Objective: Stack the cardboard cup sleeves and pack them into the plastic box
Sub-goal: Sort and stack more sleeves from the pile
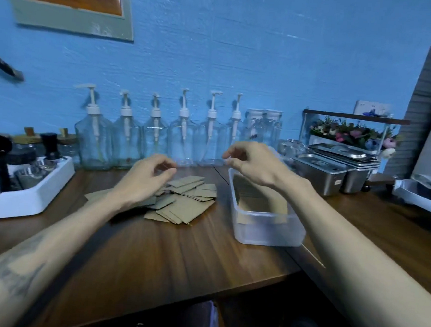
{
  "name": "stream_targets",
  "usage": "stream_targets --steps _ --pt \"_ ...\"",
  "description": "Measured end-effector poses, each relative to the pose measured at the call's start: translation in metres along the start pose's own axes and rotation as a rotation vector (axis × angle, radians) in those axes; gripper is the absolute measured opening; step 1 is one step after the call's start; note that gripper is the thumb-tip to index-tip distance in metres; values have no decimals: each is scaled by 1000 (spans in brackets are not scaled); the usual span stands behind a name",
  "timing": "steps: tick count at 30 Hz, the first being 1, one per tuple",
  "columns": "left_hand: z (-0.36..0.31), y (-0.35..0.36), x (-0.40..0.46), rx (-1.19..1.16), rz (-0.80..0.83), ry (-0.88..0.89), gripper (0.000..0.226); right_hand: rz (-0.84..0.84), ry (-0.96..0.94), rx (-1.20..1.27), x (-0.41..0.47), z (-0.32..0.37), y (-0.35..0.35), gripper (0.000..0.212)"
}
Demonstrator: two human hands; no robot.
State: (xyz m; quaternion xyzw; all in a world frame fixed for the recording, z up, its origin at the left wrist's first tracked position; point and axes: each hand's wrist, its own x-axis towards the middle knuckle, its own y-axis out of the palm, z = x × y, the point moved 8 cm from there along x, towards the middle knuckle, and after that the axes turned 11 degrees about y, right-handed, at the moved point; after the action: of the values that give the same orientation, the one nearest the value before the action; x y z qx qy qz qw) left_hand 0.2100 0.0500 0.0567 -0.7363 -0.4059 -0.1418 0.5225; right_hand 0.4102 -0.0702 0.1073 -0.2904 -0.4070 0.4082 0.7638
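Obs., head view. I count the job as partly done. The plastic box (266, 225) sits on the wooden counter (167, 246) to my right, and through its cloudy walls I see a batch of cardboard sleeves already inside, standing against the far side. How many, I cannot tell.

Left to do: a loose pile of cup sleeves (183, 202) lies flat on the counter just left of the box, fanned and overlapping, not squared up. I judge this to be the larger share of the work: gather, align, stack, then load.

Hands: my left hand (144, 181) hovers over the left part of the pile, fingers loosely curled and holding nothing that I can see; whether the fingertips touch the cardboard is unclear. My right hand (255, 163) is above the far end of the box, fingers relaxed and bent, empty.

Surroundings: a row of clear pump bottles (155, 138) stands along the blue wall directly behind the pile. A white tray (28, 196) with dark tools sits at the left, and steel lidded containers (333, 171) behind the box at the right, with a rack of flowers (351, 134) beyond.

Obstruction: none between pile and box. The bottles are near the back edge of the pile, so a wide sweep could knock them.
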Motion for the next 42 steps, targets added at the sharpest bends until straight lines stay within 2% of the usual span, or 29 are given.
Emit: stream_targets --steps 6,11,14,19,25,29,32,37,42 --pt "51 -43 -34 160 40 -114 19 100 -95 65 17 65 65 16" --pt "89 -53 -55 238 60 -188 21 179 -87 103 20 83 124 17" --pt "110 -52 -66 279 78 -246 32 214 -80 79 24 82 158 14" --pt "142 -38 -83 360 270 -394 63 247 -91 -17 28 84 197 17" --pt "139 -39 -54 344 247 -348 60 183 -90 12 37 75 200 16" --pt "142 -25 -12 308 287 -312 58 106 -32 22 45 57 191 16" --pt "154 -7 10 302 331 -327 67 70 7 -21 48 44 186 18" --pt "178 24 16 290 472 -428 98 71 53 -45 54 33 191 22" --pt "189 30 22 181 416 -468 102 87 60 -74 55 32 194 27"
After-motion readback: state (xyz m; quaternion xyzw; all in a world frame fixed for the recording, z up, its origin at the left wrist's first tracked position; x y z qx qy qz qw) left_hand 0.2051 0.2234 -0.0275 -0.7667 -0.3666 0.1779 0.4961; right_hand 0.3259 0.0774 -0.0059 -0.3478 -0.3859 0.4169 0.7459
